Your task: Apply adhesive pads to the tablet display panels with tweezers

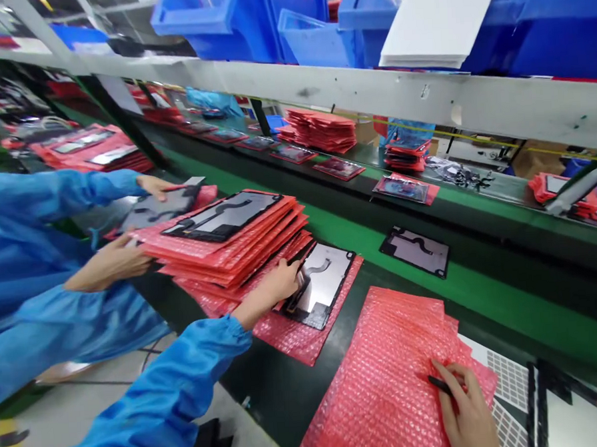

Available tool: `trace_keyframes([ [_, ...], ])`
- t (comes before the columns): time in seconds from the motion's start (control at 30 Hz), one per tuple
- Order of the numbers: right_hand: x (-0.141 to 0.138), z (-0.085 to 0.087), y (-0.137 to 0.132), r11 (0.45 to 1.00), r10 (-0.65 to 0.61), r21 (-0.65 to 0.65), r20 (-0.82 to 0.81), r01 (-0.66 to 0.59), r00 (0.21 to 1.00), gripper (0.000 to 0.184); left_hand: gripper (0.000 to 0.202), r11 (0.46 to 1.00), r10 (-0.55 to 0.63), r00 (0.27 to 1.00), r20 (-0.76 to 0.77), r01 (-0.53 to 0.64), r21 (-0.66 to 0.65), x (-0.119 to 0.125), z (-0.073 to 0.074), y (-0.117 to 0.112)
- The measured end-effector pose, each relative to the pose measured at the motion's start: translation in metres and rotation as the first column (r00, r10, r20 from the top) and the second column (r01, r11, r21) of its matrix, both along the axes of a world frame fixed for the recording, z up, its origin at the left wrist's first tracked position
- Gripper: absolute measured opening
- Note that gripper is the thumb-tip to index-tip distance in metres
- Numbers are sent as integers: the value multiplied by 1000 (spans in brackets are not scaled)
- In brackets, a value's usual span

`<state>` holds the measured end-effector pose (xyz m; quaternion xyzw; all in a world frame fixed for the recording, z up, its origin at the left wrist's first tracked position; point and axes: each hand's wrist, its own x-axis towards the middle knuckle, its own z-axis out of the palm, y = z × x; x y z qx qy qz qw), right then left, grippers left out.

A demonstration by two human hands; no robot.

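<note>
My left hand (281, 281) is closed at the left edge of a tablet screen panel (325, 282), silver-backed with a black border and a flex cable. That panel lies on a red bubble-wrap bag (305, 346), beside a tall stack of red bubble bags (230, 260) topped by another screen panel (223, 216). At bottom right, my right hand (465, 408) grips a thin black pen-like tool (440, 384), its fingers resting by the edge of a pile of red bubble-wrap bags (381, 372). The tool's exact kind cannot be made out.
A co-worker's hands (111, 261) touch the stack and a grey panel (165, 204) at left. One panel (416, 251) lies on the green belt (343, 228). White grid sheets (509, 379) and a framed panel (571, 416) are at right. Blue bins (218, 21) fill the shelf above.
</note>
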<state>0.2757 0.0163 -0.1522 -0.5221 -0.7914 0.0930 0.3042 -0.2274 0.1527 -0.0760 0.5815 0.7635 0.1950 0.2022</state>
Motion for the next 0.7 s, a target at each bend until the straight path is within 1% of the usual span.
trace_keyframes([
  [0.03,-1,-1,-1,1000,-8,-10,-25,7,1000,42,39,1000,-13,999,-35,13,-12,12,2,8],
  [0.1,-3,-4,-2,999,-41,-28,-78,39,996,42,38,997,-77,997,-33,76,-24,45,7,37],
  [0.17,-3,-5,-3,998,-57,-30,-105,54,993,42,34,987,-152,988,7,152,-45,89,10,80],
  [0.2,-2,-5,-3,999,-44,-28,-101,41,994,43,35,984,-166,986,33,168,-58,112,11,104],
  [0.27,0,-1,-2,1000,-17,-24,-76,16,997,44,39,984,-145,986,87,153,-96,153,14,149],
  [0.3,1,2,-2,1000,-17,-26,-63,15,998,44,41,984,-120,986,112,133,-115,168,16,168],
  [0.37,0,10,-2,997,-60,-43,-50,58,997,44,41,985,-67,983,173,93,-147,186,20,194],
  [0.43,-3,20,-2,991,-120,-62,-51,116,992,43,40,984,-25,967,254,68,-162,190,24,206],
  [0.5,-7,29,-1,987,-149,-69,-69,145,986,43,39,987,3,935,355,54,-149,188,26,208],
  [0.6,-10,37,3,987,-156,-65,-129,148,979,41,37,998,20,848,530,14,-59,185,31,199],
  [0.67,-11,40,4,986,-162,-71,-169,151,972,39,35,998,9,771,637,-42,37,184,41,187],
  [0.7,-12,41,5,985,-166,-72,-191,155,967,38,37,993,-3,733,680,-77,88,182,47,179],
])
